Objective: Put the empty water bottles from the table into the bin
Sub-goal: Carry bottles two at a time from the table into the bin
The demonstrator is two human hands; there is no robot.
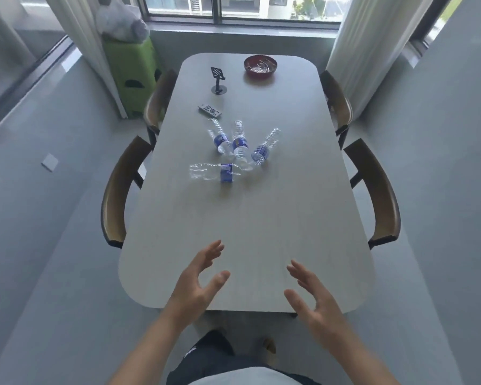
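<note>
Several empty clear water bottles with blue labels lie on their sides in the middle of the pale table (261, 218). One bottle (220, 138) lies at the left of the group, another (240, 144) in the middle, a third (264, 148) at the right. A flattened bottle (220, 172) lies crosswise in front of them. My left hand (197, 282) and my right hand (314, 295) hover over the table's near end, palms facing each other, fingers spread, holding nothing. Both are well short of the bottles. No bin is clearly visible.
A white remote (209, 110), a black stand (218, 80) and a dark red bowl (260, 66) sit at the far end. Wooden chairs (117, 195) (378, 195) flank the table. A green stool (134, 76) with a grey bundle on it stands by the window.
</note>
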